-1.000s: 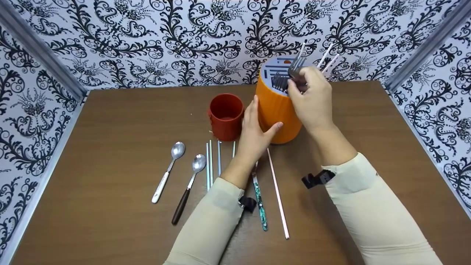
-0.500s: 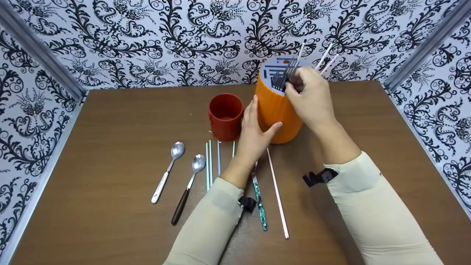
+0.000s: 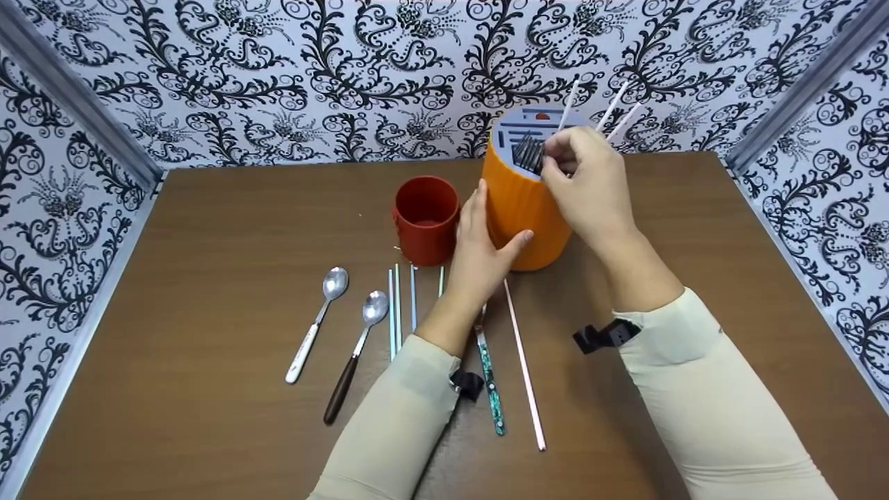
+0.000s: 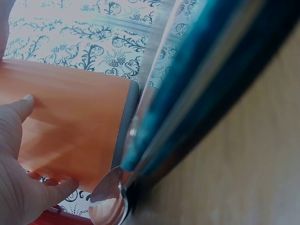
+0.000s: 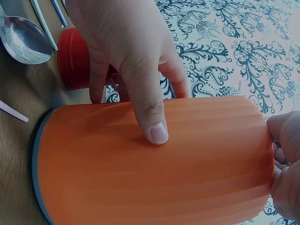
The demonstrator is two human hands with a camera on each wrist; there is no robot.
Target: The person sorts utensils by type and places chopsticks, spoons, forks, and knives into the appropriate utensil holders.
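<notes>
An orange cutlery holder (image 3: pixel 522 215) with a slotted pale top (image 3: pixel 515 123) stands upright at the back of the table. My left hand (image 3: pixel 479 253) rests against its left side, thumb on the front and fingers extended. At the front of the holder's top, my right hand (image 3: pixel 589 184) has thumb and fingers bent together at a fork, mostly hidden by them. Several fork tines (image 3: pixel 528 151) bunch beside the fingertips. In the right wrist view, the left thumb (image 5: pixel 158 133) presses the orange wall, while the right fingers (image 5: pixel 285 159) are at the top rim.
A red cup (image 3: pixel 426 226) stands just left of the holder. Two spoons (image 3: pixel 336 283) (image 3: pixel 376 307), several chopsticks (image 3: pixel 526 368) and a teal-handled utensil (image 3: pixel 490 385) lie in front. Chopsticks (image 3: pixel 612 107) stick up from the holder. A patterned wall (image 3: pixel 312 83) closes the back.
The fork in my right hand has gone down into the holder's top, its tines sinking to the level of the other forks. My left hand has not moved.
</notes>
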